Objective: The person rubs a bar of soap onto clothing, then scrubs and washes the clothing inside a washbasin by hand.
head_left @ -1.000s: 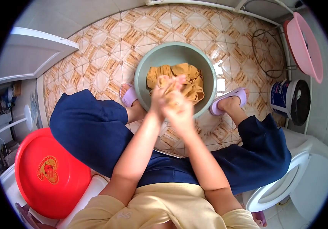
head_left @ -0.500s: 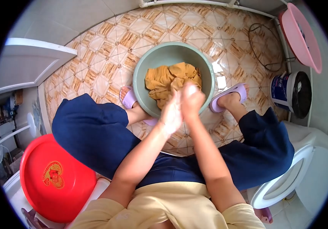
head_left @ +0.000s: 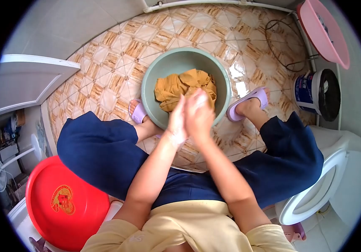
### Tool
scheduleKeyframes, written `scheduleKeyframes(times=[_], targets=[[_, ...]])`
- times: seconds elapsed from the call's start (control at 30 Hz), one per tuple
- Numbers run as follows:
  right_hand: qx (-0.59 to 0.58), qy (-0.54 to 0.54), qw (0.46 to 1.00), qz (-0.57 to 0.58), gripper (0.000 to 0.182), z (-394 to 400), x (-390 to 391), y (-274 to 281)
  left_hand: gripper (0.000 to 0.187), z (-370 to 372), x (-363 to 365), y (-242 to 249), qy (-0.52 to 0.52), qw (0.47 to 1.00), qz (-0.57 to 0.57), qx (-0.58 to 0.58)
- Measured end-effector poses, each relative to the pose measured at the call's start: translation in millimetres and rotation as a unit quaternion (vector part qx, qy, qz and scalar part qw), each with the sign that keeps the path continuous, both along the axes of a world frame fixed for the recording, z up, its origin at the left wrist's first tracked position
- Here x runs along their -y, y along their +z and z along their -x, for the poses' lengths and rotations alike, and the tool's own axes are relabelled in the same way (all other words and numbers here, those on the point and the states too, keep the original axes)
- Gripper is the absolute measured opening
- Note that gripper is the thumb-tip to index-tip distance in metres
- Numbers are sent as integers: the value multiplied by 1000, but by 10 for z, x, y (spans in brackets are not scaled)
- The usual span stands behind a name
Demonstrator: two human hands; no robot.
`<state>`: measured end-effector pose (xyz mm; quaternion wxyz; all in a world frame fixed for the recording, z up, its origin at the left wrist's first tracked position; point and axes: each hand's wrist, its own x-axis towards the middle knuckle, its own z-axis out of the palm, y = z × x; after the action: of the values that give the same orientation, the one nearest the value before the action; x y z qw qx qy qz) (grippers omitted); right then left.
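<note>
My left hand [head_left: 176, 124] and my right hand [head_left: 199, 117] are pressed together, palm against palm, over the near side of a green-grey basin [head_left: 148, 77]. The fingers of both hands point forward and look stretched out, the right ones blurred by motion. No object shows between the palms. Beyond my fingertips lies a bunched mustard-yellow cloth [head_left: 173, 88] inside the basin, partly covered by my hands in this view. The basin stands on the tiled floor [head_left: 109, 75] between my feet.
Purple slippers [head_left: 250, 104] are on my feet at either side. A red basin [head_left: 77, 218] leans at the lower left. At right are a pink basin [head_left: 329, 40], a dark-lidded bucket [head_left: 306, 92] and a white toilet seat [head_left: 336, 172]. A white door [head_left: 33, 84] stands at left.
My hands have slid against each other, the right hand's fingers now straighter and further forward. The view has shifted slightly, and the cloth lies much as before.
</note>
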<state>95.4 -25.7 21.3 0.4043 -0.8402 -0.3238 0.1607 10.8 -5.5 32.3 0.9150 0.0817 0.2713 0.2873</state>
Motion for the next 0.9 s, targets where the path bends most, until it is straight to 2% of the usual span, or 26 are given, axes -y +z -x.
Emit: scheduleKeyframes(times=[0.03,0.1,0.17,0.2,0.23,0.3,0.33,0.37,0.4,0.47,0.5,0.53,0.57,0.63,0.7,0.73,0.77,0.83,0.87,0.9], targets=[[-11,8,1000,19,35,-16,-3,-12,64,-9,-68,-120,20,994,-100,-38],[-35,25,997,56,39,-21,-13,-49,59,16,-52,-116,67,998,-19,-5],[-62,41,993,91,42,-31,-42,-81,52,23,113,-9,4,1000,13,-25],[-78,-2,995,63,44,-199,-85,-116,46,-43,223,-99,39,999,2,-27],[-92,-45,994,37,45,-350,-107,-92,47,-127,264,71,42,998,36,-26],[-137,-28,987,84,44,-157,-28,60,52,-23,161,-68,12,998,36,-45],[-4,48,999,-5,45,90,73,-80,56,-25,28,67,-10,1000,-21,-17],[333,91,932,-111,30,319,116,149,57,-10,-45,-277,-6,990,-134,-31],[334,93,931,-113,30,293,90,124,56,3,-75,-234,9,995,-96,-23],[121,89,988,23,34,187,28,0,55,10,16,-116,35,999,-15,-20],[9,82,992,92,37,106,-22,-60,54,-19,122,-11,43,998,26,-25],[-67,-3,998,5,36,-102,-88,-126,53,-50,159,116,12,999,-12,-37],[-103,-80,991,-2,36,-264,-151,-134,52,-62,218,-1,10,999,-5,-30],[-104,-55,992,55,34,-231,-81,-44,54,-52,173,-25,-15,1000,-17,-18],[168,16,986,6,36,265,35,-171,55,5,-4,-168,5,996,-86,-12],[167,17,986,6,36,262,38,-223,54,-45,-17,-118,33,997,-57,-46],[144,15,990,0,36,245,22,-272,53,-8,-20,-204,38,997,-58,-16],[97,11,995,-13,38,127,-80,-293,53,-39,84,17,27,998,-40,-45],[-116,-2,989,95,41,-185,-127,-271,52,-71,151,84,10,999,-16,-27],[-117,-71,990,31,42,-348,-159,-345,53,-89,229,-20,6,1000,-26,-9]])
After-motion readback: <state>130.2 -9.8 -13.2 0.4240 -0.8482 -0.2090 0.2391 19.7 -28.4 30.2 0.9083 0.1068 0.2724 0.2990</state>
